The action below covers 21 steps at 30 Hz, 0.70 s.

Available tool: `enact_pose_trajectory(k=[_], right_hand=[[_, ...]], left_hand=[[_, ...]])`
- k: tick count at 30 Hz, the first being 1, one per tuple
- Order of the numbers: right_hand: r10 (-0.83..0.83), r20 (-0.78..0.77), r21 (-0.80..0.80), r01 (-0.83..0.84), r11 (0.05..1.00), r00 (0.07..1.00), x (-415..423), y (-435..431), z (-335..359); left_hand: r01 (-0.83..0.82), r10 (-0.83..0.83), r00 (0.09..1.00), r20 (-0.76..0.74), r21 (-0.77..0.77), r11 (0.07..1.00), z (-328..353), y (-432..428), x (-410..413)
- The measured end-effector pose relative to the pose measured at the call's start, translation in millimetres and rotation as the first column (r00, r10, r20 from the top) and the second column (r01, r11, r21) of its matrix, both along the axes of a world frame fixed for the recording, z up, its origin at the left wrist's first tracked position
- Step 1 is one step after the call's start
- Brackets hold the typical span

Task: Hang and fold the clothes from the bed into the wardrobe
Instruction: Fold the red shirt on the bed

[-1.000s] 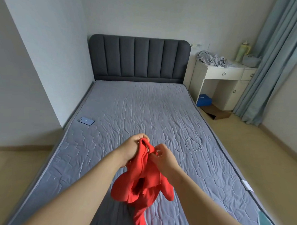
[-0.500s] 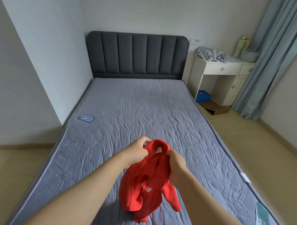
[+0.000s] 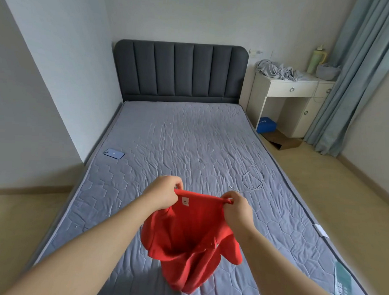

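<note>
My left hand (image 3: 164,193) and right hand (image 3: 239,207) pinch the red shirt (image 3: 186,239) at its collar. It hangs lengthwise downward over the bed (image 3: 189,136)

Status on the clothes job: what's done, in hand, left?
Done: seemingly most; no other clothes show on the bed, only a phone and a cable. In hand: left hand and right hand pinch the top edge of the red garment, spread over the bed. Left: fold or hang it; wardrobe is out of view.
</note>
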State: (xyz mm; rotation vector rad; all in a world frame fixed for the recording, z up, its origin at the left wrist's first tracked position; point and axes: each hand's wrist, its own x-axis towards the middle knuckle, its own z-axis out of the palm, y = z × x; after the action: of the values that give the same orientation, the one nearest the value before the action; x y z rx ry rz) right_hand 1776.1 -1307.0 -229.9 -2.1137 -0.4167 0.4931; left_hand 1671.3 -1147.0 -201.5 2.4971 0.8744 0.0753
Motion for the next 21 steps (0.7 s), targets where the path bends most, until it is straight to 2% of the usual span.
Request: enact_pose_trajectory(k=[5,8,11,13,14,16,18,21], right_hand=[[-0.079,0.114,-0.068,0.087,0.994,0.99,-5.3,-3.7,5.9],[-0.074,0.263,-0.12,0.109,0.987,0.962,-5.4,-5.7,10.3],[-0.057,0.438,-0.238,0.177,0.955,0.897,-5.3,-7.0,13.5],[-0.024,0.486,-0.319,0.202,0.926,0.874,-4.8,-7.0,16.3],[-0.024,0.475,-0.333,0.205,0.92,0.879,-4.8,-7.2,17.8],[-0.034,0.436,-0.325,0.193,0.926,0.899,-5.0,-8.5,20.8],[0.017,0.404,-0.34,0.133,0.931,0.915,-6.1,-9.7,21.6],[0.131,0.382,-0.428,0.05,0.903,0.915,-7.3,-12.1,19.5]], left_hand=[[-0.177,0.166,0.974,0.157,0.056,0.983,-2.1,3.5,-1.0],[-0.269,0.252,0.949,0.191,0.072,0.96,-2.0,5.9,-4.4],[-0.351,0.319,0.921,0.225,0.12,0.929,-0.2,8.3,-8.2],[-0.427,0.377,0.882,0.281,0.142,0.893,-0.1,12.6,-11.2],[-0.473,0.421,0.853,0.309,0.115,0.874,0.3,15.9,-12.9],[-0.533,0.515,0.792,0.328,-0.039,0.845,1.6,21.8,-14.4],[-0.508,0.536,0.782,0.317,-0.175,0.844,1.1,22.4,-12.3],[-0.46,0.518,0.787,0.336,-0.242,0.855,1.5,16.6,-4.5]])
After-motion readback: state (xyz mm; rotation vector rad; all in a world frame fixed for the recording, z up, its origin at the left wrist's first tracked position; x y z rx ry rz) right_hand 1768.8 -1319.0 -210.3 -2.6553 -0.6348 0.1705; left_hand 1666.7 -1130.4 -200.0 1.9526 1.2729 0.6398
